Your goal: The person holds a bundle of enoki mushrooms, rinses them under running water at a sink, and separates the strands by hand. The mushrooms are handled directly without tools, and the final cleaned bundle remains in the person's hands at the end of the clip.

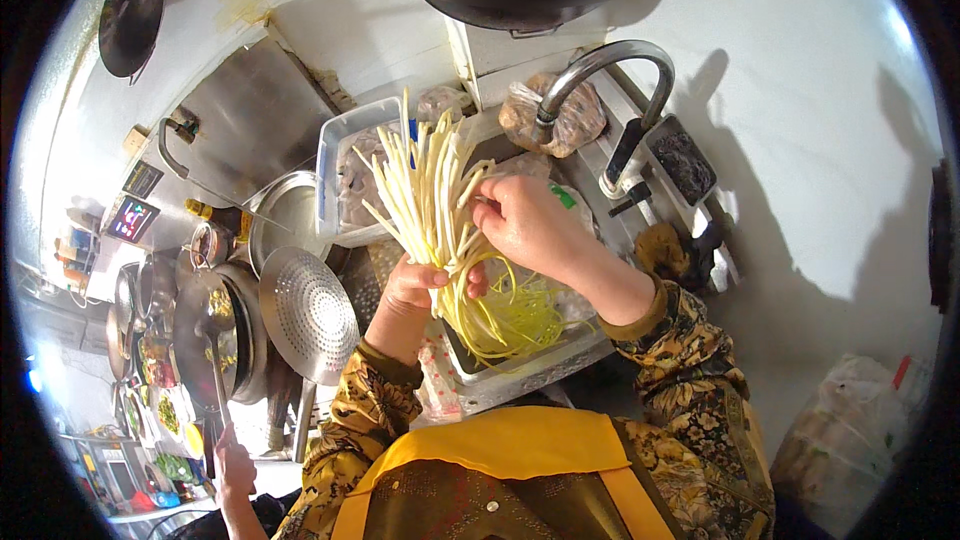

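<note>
My left hand [412, 283] is wrapped around a thick bunch of what look like yellow chives [424, 202], near a tie of stalks. The pale stems fan upward, away from me. Their thin yellow leaf ends [502, 315] hang over the sink [536, 375] in front of my body. On the right side of the bunch, my right hand [525, 221] has its thumb and fingers curled in at the stems, pinching at the outer stalks. Its fingertips are partly hidden.
A curved faucet [622, 52] arches at the sink's far right. Beyond the bunch stands a plastic tub [330, 172]. To the left are a perforated skimmer [311, 315] and a wok [191, 345], where another person's hand [234, 461] holds a utensil. A bagged item [517, 116] lies behind the sink.
</note>
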A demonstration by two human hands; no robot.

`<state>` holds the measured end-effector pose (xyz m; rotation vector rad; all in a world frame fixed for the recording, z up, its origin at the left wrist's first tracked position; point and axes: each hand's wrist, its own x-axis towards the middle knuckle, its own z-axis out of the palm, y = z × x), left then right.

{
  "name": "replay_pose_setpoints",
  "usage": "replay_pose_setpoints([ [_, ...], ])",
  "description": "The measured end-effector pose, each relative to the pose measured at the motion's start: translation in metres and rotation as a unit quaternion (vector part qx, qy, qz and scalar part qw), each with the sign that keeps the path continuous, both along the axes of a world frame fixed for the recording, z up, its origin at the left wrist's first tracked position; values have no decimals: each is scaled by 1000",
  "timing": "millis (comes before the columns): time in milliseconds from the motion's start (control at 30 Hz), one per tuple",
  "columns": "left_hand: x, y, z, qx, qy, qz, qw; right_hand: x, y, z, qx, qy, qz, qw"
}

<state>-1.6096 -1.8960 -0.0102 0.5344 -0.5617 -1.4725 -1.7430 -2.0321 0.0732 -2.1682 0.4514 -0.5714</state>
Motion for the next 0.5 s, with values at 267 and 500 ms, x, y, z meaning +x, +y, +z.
replay_pose_setpoints([
  [267,20,-9,-8,5,-17,73,997,-7,-4,-20,-11,-234,-92,968],
  [500,25,-19,6,-6,-32,120,992,-2,29,-22,-84,-156,30,984],
])
